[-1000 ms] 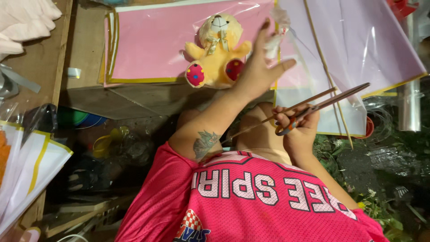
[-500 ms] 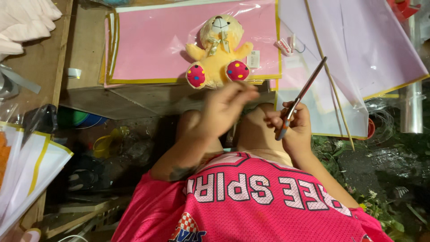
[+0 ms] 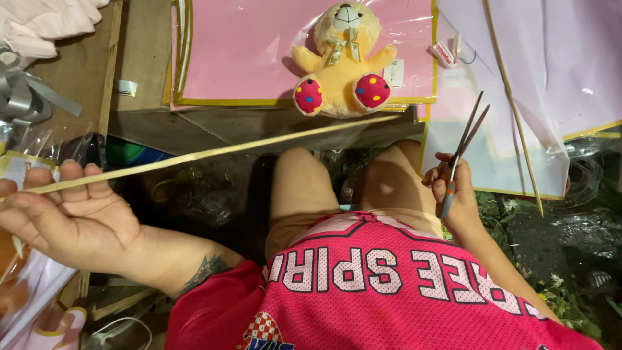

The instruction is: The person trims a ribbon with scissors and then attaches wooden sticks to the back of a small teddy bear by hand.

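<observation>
The left hand (image 3: 74, 220) had swung out wide to the person's left and was closed on one end of a long pale ribbon (image 3: 214, 152), which ran taut and slanting across the view toward the front edge of the tabletop (image 3: 214, 126), ending below the plush bear (image 3: 341, 61). Half a second earlier that hand had been in close by the right one, with no ribbon stretched out, so a length had evidently just been pulled free; I judge the strip was being drawn out ready for cutting.

The right hand (image 3: 453, 194) was clenched around the handles of a pair of scissors (image 3: 461, 152), blades pointing up and away and only slightly parted (they looked nearly closed, though the view was too narrow to be sure). The scissors had stayed raised beside the knee, well apart from the ribbon.

The yellow bear sat in clear wrap on a pink sheet (image 3: 259, 45). A thin wooden stick (image 3: 512, 104) lay over the lilac sheet (image 3: 551, 58) to the right.
</observation>
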